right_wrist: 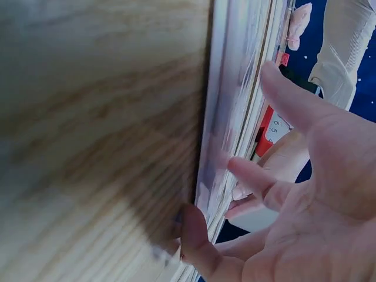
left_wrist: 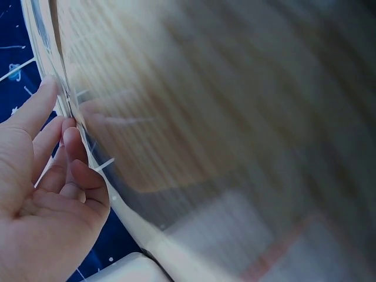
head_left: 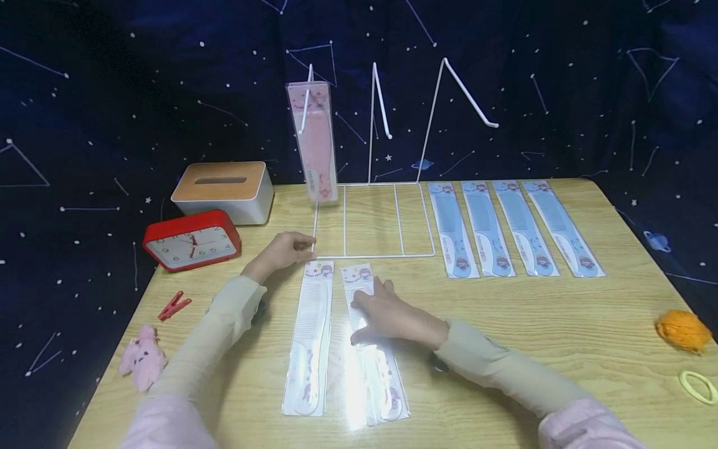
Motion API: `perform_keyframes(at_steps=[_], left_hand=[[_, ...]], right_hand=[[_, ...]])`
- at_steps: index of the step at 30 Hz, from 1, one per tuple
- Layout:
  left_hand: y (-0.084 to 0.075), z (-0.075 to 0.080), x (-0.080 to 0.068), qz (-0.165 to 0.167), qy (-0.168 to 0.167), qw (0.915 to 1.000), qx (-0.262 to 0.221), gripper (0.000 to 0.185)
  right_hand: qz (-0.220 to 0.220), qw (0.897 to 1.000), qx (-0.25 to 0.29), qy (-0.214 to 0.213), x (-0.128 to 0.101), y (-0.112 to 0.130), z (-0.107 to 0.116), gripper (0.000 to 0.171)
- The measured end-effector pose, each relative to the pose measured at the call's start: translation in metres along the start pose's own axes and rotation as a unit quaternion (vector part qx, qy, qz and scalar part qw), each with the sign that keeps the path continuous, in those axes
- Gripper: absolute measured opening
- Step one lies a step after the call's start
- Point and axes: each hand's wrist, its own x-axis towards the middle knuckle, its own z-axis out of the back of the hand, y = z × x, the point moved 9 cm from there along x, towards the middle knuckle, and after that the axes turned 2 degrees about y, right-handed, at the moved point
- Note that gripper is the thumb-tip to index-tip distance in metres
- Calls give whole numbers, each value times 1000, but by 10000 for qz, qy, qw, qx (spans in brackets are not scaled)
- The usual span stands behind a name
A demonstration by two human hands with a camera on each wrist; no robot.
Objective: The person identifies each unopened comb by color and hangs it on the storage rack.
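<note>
A white wire rack (head_left: 387,255) with three upright hooks stands at the back middle. My left hand (head_left: 285,252) pinches the front left corner of its base between thumb and fingers. On the left hook hangs a pink packaged comb (head_left: 316,143). In front of the rack lie two clear-packed white combs, a left one (head_left: 310,337) and a right one (head_left: 387,386). Over the right one my right hand (head_left: 387,313) is spread, covering its middle, with fingertips at the package edges. The right wrist view shows those fingers (right_wrist: 197,235) apart and low along the package.
Several blue packaged combs (head_left: 454,231) lie in a row right of the rack. On the left are a tissue box (head_left: 224,206), a red clock (head_left: 193,240), a red clothespin (head_left: 174,305) and a pink plush toy (head_left: 144,358). Orange yarn (head_left: 683,330) and a yellow ring (head_left: 695,398) lie far right.
</note>
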Motion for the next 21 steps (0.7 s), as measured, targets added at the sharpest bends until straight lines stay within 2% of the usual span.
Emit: perform_keyframes(at_steps=[6, 13, 17, 21], left_hand=[[-2, 0, -1, 33, 29, 10000, -6, 47], [-1, -1, -1, 150, 79, 9998, -65, 48], [-1, -1, -3, 128, 110, 9997, -162, 50], [-1, 0, -2, -35, 78, 9999, -114, 54]], right_hand=[[-127, 9997, 189, -107, -7, -3, 1, 56], [-327, 9984, 316, -329, -12, -12, 2, 68], [-492, 9954, 661, -495, -17, -21, 3, 71], [-350, 9919, 1017, -677, -21, -26, 6, 69]])
